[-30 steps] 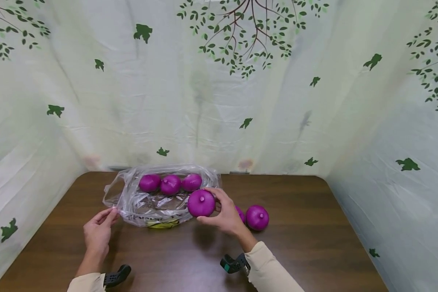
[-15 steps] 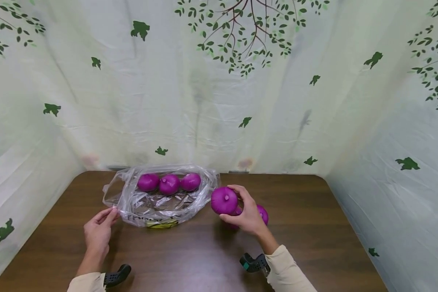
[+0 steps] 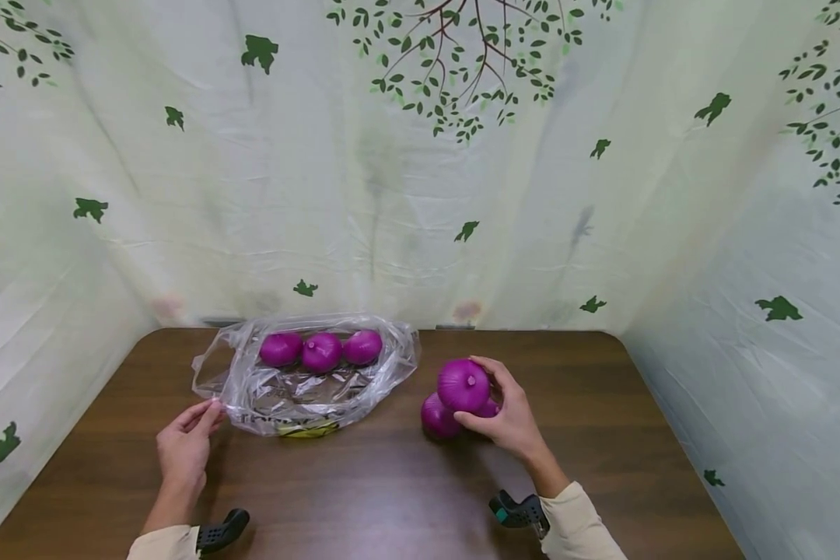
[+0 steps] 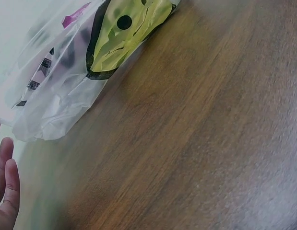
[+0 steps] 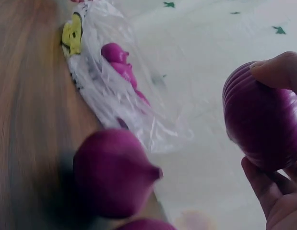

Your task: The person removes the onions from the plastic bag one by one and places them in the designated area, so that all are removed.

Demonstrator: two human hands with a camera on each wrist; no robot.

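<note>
In the head view my right hand [image 3: 511, 416] grips a purple onion [image 3: 463, 385], thumb on one side and fingers on the other. The right wrist view shows this held onion [image 5: 266, 120] raised off the table. Just below it on the table sit a second onion [image 3: 439, 418] and a third onion [image 3: 490, 408], the latter mostly hidden by the hand. At the left, my left hand [image 3: 184, 447] pinches the near left corner of a clear plastic bag [image 3: 301, 397]. Three onions [image 3: 322, 353] lie in a row inside the bag.
The brown wooden table [image 3: 364, 490] ends at the back against a pale curtain [image 3: 378, 194] printed with leaves. A yellow print [image 4: 124, 38] marks the bag's near side. Black wrist devices [image 3: 521, 511] sit by both sleeves.
My right hand has carried its onion rightward, away from the bag's right end to above the two table onions. The left hand has stayed at the bag's corner.
</note>
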